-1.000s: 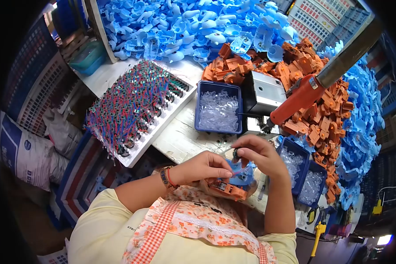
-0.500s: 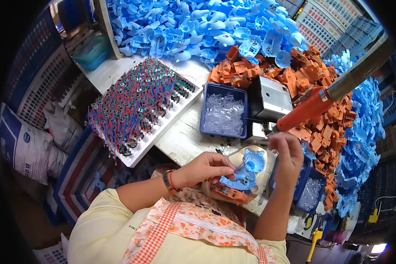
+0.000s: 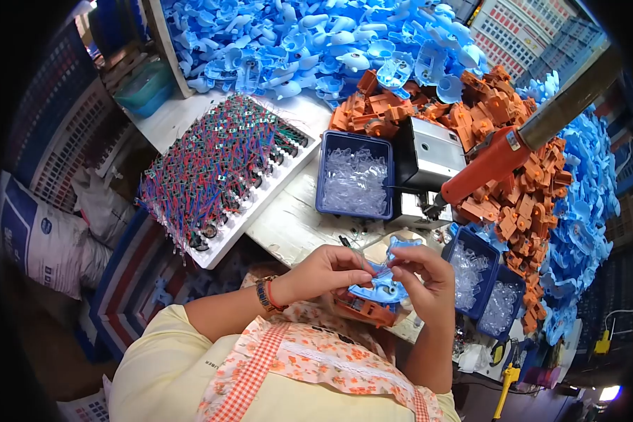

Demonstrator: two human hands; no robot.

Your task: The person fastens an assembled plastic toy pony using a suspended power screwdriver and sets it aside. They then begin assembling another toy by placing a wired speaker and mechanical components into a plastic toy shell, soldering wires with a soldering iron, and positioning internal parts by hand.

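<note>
Blue shell (image 3: 382, 290) sits between left hand (image 3: 325, 271) and right hand (image 3: 431, 276), fingers curled, their grip impossible to tell.

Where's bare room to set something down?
Two bare patches of white worktop: a strip between the white rectangular tray of wired parts and the blue rectangular plastic bin, and another between that tray and the teal plastic bowl. Crowded: the light-blue plastic heap, the orange plastic heap, and around the left hand, right hand and light-blue plastic shell.

A white table (image 3: 283, 224) bears a tray (image 3: 259, 204) and 3 bins (image 3: 354, 212).
</note>
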